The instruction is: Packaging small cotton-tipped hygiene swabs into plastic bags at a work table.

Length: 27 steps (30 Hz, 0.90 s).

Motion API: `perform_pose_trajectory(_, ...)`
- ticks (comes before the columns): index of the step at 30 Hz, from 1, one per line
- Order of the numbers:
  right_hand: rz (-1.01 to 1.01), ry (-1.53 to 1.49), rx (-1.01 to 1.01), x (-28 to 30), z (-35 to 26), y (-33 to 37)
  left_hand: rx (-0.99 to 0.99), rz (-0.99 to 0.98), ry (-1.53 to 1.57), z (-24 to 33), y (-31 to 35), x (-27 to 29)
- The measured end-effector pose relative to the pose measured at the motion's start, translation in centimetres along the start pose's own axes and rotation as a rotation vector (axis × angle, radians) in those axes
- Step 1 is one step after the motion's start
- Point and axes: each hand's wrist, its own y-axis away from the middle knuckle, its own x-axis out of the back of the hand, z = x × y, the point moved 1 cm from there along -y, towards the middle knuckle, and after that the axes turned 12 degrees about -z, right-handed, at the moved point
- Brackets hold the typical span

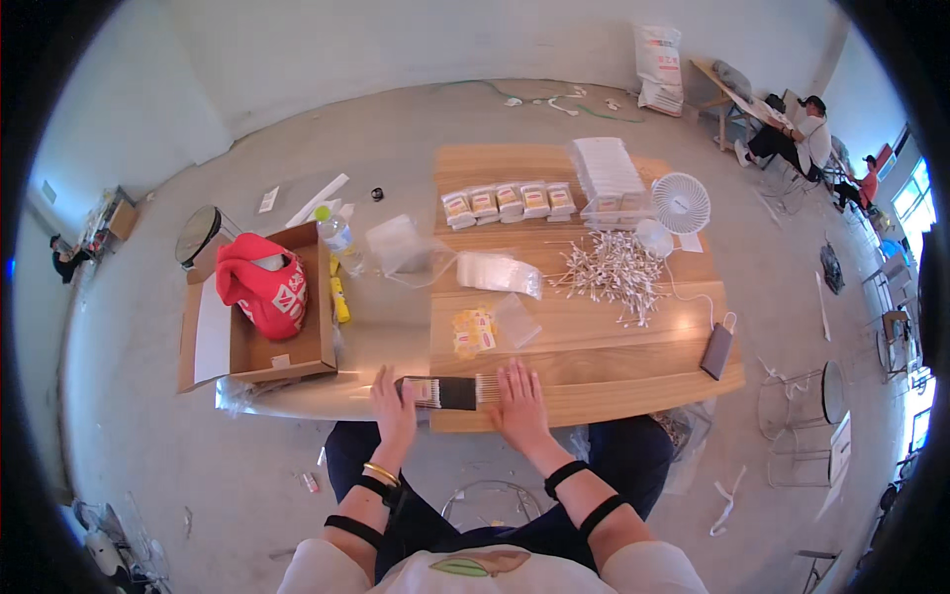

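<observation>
A row of cotton swabs lies at the near edge of the table, with a flat black piece across its middle. At its left end, my left hand rests with fingers stretched forward, its inner side against the black piece's end. My right hand lies flat at the other end, fingers extended, beside or on the swab tips; which one I cannot tell. Just beyond are several small yellow-and-white cards and a clear bag. A large heap of loose cotton swabs spreads at the right.
Filled packets stand in a row at the back, near a clear plastic container and white fan. A grey power bank lies right. Left are an open cardboard box with a red bag, and a bottle.
</observation>
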Motion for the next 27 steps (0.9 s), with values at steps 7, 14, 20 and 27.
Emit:
perform_pose_trajectory(7, 0.093, -0.055, 0.036, -2.2, -5.2, -1.8, 0.349, -0.113, 0.309, -4.0, -1.6, -1.3)
perform_pose_trajectory(14, 0.049, -0.051, 0.003, -1.9, -6.0, -1.8, 0.427, -0.098, 0.209, -1.9, -2.4, -1.7)
perform_pose_trajectory(20, 0.057, -0.056, 0.022, -1.8, -7.3, -2.2, 0.433, -0.104, 0.409, -7.4, -2.3, -4.4)
perform_pose_trajectory(27, 0.016, -0.059, 0.046, -2.7, -9.0, -3.3, 0.38, 0.042, 0.676, -4.5, -2.3, -5.0)
